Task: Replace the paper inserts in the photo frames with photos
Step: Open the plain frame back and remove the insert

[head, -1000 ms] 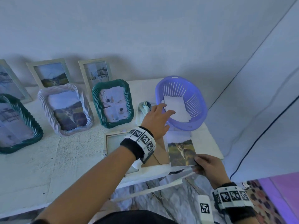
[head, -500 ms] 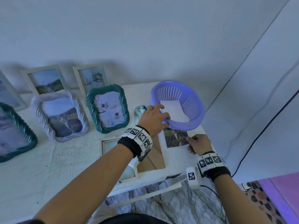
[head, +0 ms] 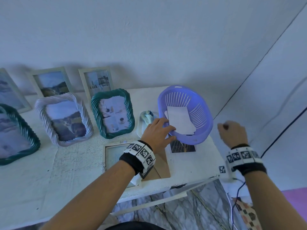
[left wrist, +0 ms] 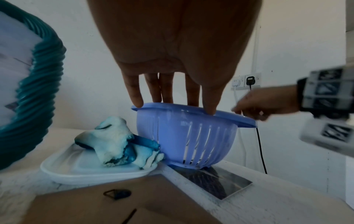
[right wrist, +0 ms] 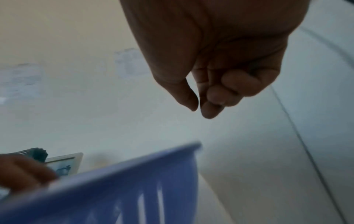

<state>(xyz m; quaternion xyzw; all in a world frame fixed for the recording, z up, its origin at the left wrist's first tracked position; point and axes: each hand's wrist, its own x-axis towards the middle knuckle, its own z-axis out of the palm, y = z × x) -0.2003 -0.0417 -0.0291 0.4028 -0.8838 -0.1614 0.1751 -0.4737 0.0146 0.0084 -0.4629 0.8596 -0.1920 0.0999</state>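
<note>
the right hand (head: 232, 132) let go of the photo (head: 182, 146) and lifted away, fingers curled, empty. the left hand (head: 157, 131) gripped the basket (head: 204, 130) rim, center frame. the photo looked thin and bendy; hold its edge.

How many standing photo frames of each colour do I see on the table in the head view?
Teal frames: 2
Lilac twisted frame: 1
Pale plain frames: 3
Total: 6
</note>
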